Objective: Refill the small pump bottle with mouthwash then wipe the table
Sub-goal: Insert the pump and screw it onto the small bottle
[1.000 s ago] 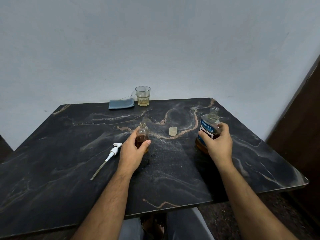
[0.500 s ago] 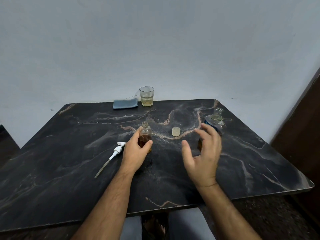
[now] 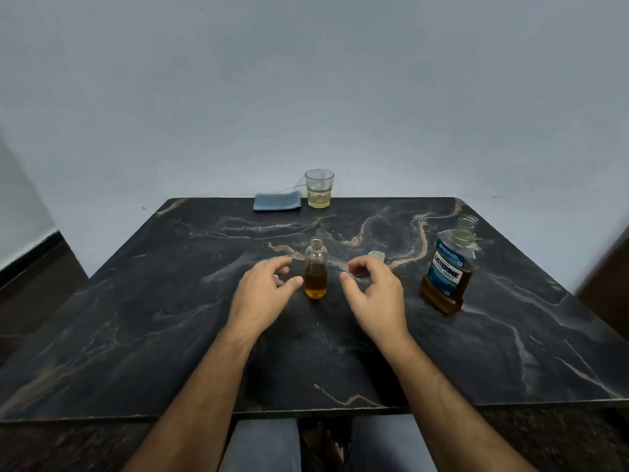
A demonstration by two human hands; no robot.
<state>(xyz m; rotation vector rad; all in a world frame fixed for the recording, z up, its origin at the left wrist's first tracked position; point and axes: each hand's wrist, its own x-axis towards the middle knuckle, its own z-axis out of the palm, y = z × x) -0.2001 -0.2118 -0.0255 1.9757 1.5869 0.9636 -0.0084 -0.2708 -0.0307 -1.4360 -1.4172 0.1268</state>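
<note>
Head view showed the small clear glass bottle (image 3: 316,269) upright mid-table, about half full of amber liquid, neck uncapped. My left hand (image 3: 263,294) and right hand (image 3: 372,294) flanked it, fingers loosely curled, holding nothing; the left thumb tip sat just beside the glass. Refitting the pump would, I judged, need one hand steadying the bottle against tipping.
</note>
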